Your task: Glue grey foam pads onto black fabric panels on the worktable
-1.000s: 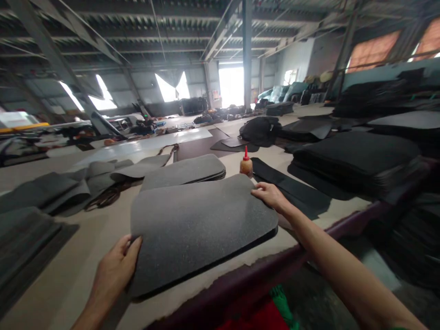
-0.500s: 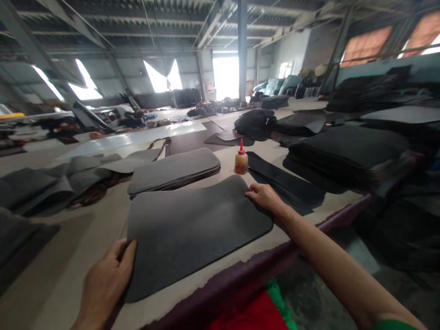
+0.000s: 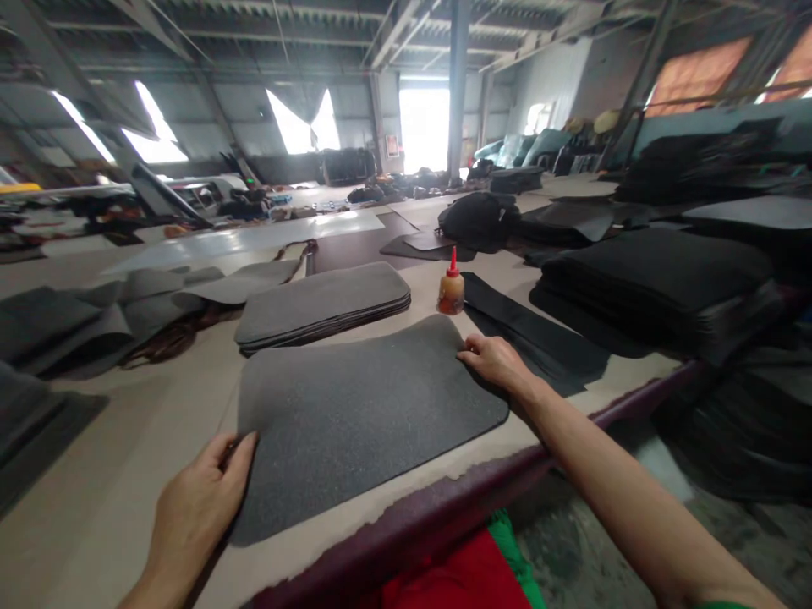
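A dark grey flat panel with rounded corners (image 3: pixel 368 419), like leather or coated fabric, lies in front of me near the table edge. My left hand (image 3: pixel 201 495) grips its left edge between thumb and fingers. On the opposite side, my right hand (image 3: pixel 493 361) pinches the right edge near the far corner. Just behind the panel sits a stack of similar grey panels (image 3: pixel 326 300). A glue bottle with a red pointed cap (image 3: pixel 451 289) stands upright beyond my right hand, holding amber liquid.
Black folded strips (image 3: pixel 533 330) lie right of the bottle, beside a thick stack of black panels (image 3: pixel 653 279). Loose grey pieces (image 3: pixel 152 309) are heaped at the left. The table (image 3: pixel 152 414) has a maroon front edge (image 3: pixel 444 507). A black bundle (image 3: pixel 479 222) lies farther back.
Both hands keep their hold on the panel's edges. The panel's surface looks flatter and more evenly lit than before. The view has shifted slightly.
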The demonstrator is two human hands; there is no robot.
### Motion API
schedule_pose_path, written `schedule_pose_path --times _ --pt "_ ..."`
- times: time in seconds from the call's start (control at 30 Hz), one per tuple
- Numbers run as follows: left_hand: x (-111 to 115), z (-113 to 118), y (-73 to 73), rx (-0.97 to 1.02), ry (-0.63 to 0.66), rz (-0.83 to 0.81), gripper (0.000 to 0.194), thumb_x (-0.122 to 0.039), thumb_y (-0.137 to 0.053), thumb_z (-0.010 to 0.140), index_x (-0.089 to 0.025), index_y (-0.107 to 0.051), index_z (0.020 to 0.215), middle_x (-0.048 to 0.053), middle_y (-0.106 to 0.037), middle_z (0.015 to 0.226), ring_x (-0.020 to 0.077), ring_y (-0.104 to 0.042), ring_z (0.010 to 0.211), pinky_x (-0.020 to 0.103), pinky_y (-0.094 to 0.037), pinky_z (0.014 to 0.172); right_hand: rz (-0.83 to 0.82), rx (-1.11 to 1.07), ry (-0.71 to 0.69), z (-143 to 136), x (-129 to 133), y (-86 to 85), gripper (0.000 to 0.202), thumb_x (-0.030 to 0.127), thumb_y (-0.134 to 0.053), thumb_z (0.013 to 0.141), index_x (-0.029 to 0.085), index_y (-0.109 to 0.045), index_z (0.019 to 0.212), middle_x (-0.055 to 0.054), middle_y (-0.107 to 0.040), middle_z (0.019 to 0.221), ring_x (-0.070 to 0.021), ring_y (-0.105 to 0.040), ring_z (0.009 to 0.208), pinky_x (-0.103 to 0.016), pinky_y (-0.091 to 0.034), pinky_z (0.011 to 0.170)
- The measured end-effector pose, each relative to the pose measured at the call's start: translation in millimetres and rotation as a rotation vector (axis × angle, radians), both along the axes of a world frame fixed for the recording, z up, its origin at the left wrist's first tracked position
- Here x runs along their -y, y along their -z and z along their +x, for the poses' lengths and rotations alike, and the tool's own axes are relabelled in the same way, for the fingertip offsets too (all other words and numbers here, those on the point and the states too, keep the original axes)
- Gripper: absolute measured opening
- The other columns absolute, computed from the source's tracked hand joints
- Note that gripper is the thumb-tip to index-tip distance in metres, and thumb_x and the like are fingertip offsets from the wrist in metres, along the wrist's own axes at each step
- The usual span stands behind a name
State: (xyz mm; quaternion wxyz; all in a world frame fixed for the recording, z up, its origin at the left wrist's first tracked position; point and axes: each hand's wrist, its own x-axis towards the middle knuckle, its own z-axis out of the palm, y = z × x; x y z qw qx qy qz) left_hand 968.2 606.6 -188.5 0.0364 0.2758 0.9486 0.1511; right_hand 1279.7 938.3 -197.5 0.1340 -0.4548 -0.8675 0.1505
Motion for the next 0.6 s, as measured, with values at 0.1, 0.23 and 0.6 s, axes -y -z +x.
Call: schedule_pose_path --times 0.1,0.23,0.6 --pt "1 0 2.4 -0.027 0.008 0.121 0.046 -0.057 -0.04 0.089 -0.023 -0.066 0.104 0.008 -0.072 0.094 0.0295 -0.065 0.086 0.032 -0.041 0.071 0.007 0.041 0.002 0 0 1.3 0.026 0.046 -0.059 0.093 0.023 -0.07 0.101 -0.008 -0.07 0.09 -0.0227 -0.063 0.084 -0.028 -0.035 0.066" --pt "3 6 -1.7 0.071 0.077 0.371 0.038 -0.052 -0.047 0.088 -0.019 -0.066 0.089 0.004 -0.066 0.075 0.0218 -0.06 0.07 0.029 -0.038 0.063 -0.016 0.07 0.01 3 1 2.9 0.034 0.048 -0.057 0.093 0.022 -0.07 0.11 -0.015 -0.071 0.096 -0.0287 -0.064 0.086 -0.034 -0.038 0.068" --pt "1 2 -13.1 0.029 0.154 0.503 0.032 -0.047 -0.052 0.091 -0.019 -0.065 0.084 -0.004 -0.054 0.064 0.012 -0.051 0.063 0.024 -0.034 0.061 -0.138 0.057 0.078 19 -93 72.9 0.06 0.076 -0.071 0.063 0.028 -0.073 0.099 -0.021 -0.068 0.077 -0.0215 -0.056 0.049 -0.043 -0.037 0.059"
